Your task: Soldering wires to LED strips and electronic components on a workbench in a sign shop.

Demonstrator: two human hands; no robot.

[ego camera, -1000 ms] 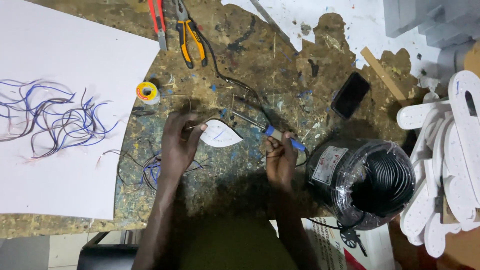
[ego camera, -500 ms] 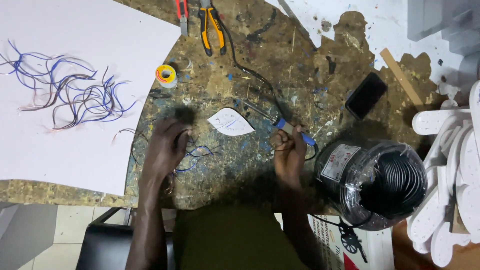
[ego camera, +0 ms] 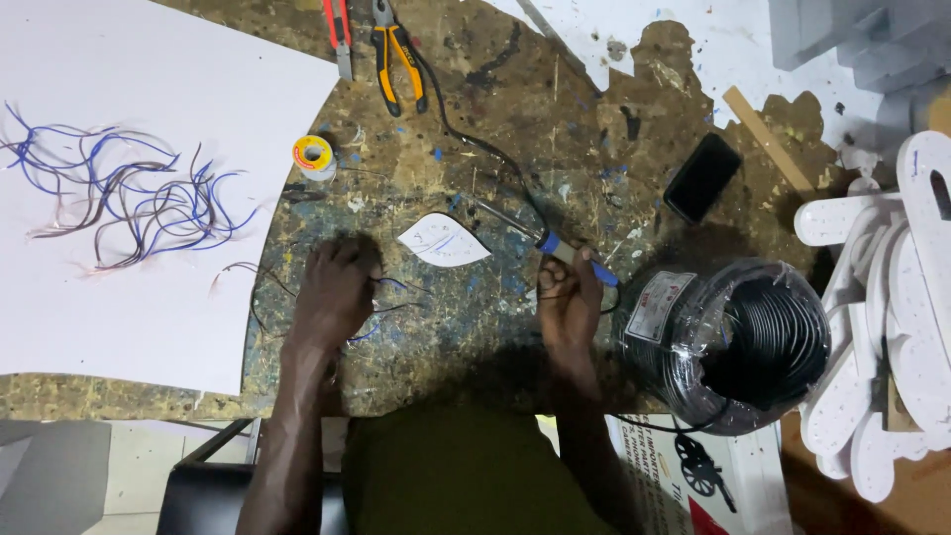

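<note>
Nearest the person, the left hand (ego camera: 332, 297) is curling down over a small tangle of thin wires (ego camera: 386, 297) on the paint-spattered surface (ego camera: 475, 327) — fingers closed in on them, though whether it is pinching one strand or just pressing the bunch I cannot tell. The right hand (ego camera: 570, 302) is gripping the blue handle of a soldering iron (ego camera: 540, 238), closed firmly round it.

The iron is lying at a slant: its long axis is running from the handle at the lower right up to the metal tip at the upper left, and that tip is pointing toward — and ending just beside — a white leaf-shaped cutout (ego camera: 443, 241) between the two hands. Tip and wires are apart, so no joint is being made at this instant.

Further out, a roll of solder (ego camera: 314, 156) is sitting near the edge of a white sheet (ego camera: 119, 307), where many cut blue and brown wire lengths (ego camera: 129, 198) are lying loose — seemingly a large share of the work is left.
</note>
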